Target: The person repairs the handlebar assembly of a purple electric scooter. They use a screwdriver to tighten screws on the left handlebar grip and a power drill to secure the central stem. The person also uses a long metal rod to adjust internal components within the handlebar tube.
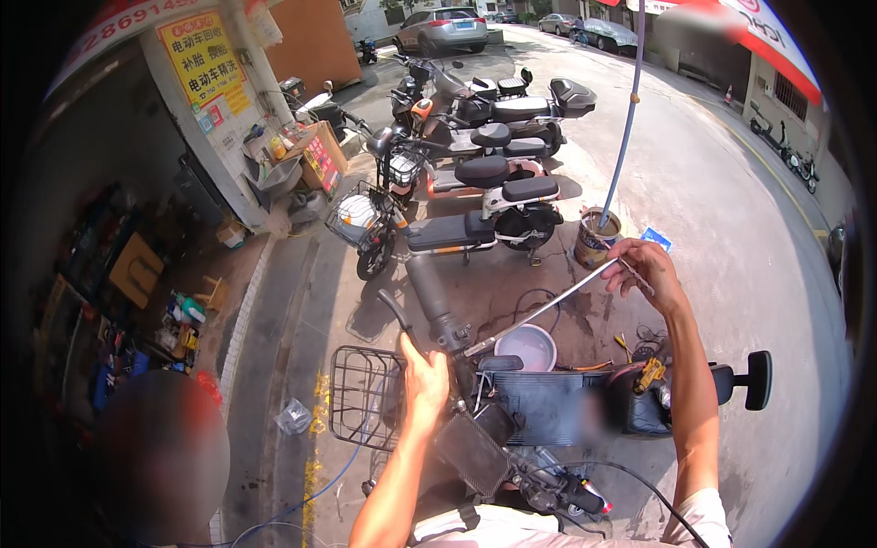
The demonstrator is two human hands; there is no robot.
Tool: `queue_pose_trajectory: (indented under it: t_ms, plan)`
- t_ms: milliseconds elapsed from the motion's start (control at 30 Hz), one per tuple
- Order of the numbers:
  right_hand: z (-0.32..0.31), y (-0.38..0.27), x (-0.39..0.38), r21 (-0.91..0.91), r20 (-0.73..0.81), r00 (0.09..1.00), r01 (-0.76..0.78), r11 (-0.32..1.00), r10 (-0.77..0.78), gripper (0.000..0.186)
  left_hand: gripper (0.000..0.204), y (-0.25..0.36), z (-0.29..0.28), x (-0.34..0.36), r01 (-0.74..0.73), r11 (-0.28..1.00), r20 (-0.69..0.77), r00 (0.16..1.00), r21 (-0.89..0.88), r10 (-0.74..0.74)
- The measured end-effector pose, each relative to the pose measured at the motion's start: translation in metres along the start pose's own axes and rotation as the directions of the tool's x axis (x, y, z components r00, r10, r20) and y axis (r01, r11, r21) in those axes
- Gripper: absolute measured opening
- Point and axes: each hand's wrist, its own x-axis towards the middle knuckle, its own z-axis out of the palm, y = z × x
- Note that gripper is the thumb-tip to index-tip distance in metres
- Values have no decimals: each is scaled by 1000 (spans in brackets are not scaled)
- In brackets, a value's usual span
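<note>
Right grip (647, 272) pinches a silvery rod (544, 309) by its end; left grip (424, 382) is at the black lever (394, 309), its closure I cannot tell.

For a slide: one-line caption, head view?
Left hand at a scooter's handlebar, right hand holding a long thin rod, parked scooters beyond.

Bright sunlit pavement (722, 237), dim shop interior (110, 173), black fisheye rim

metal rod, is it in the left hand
No, the right hand holds the metal rod near one end, while the left hand is at the black lever.
</note>
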Motion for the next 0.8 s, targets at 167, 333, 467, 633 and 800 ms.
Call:
queue_pose_trajectory:
  t_ms: [167,333,467,633,800]
  plan:
    - [-8,11,-15,-242,33,999,23,970,-15,21,77,-30,11,10,-51,992,-79,995,119,61]
    - [-6,31,-9,-624,77,890,395,675,-449,22,77,-18,6,4,-54,993,-55,997,105,60]
    - [8,8,-14,-606,-45,983,116,787,-179,34,77,2,-1,-1,52,998,16,999,-39,-52]
    - [26,-8,-23,-423,-142,982,55,905,-126,47,77,5,-2,-1,53,999,22,998,8,-54]
    - [3,-3,-11,58,-83,995,-48,997,52,32,77,-25,5,7,-75,985,-61,994,153,86]
